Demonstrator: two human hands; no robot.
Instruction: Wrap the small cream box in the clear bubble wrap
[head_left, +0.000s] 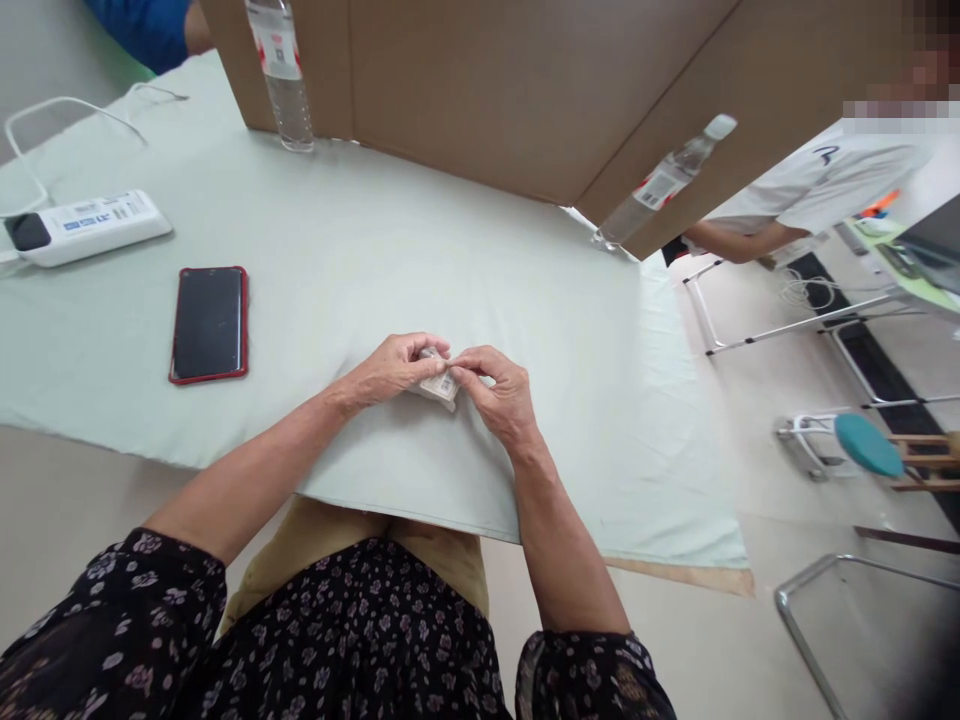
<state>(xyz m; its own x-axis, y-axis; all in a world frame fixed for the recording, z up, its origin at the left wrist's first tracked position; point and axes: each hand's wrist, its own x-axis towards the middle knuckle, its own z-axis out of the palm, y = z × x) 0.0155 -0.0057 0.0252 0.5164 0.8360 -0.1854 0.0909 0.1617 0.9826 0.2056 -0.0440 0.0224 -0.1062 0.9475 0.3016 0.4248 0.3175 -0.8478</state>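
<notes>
A small clear packet (441, 386) with a printed label lies between both hands over the pale green tablecloth (360, 250). My left hand (390, 370) pinches its left end with curled fingers. My right hand (499, 393) pinches its right end, thumb and forefinger pressed together at the top edge. What is inside the packet is too small to make out.
A red-cased phone (209, 323) lies face up to the left, and a white power strip (86, 226) with its cable beyond it. Two water bottles (282, 70) (660, 185) stand against a cardboard partition (525, 90). A person in white (810, 190) sits at the right, with stools there.
</notes>
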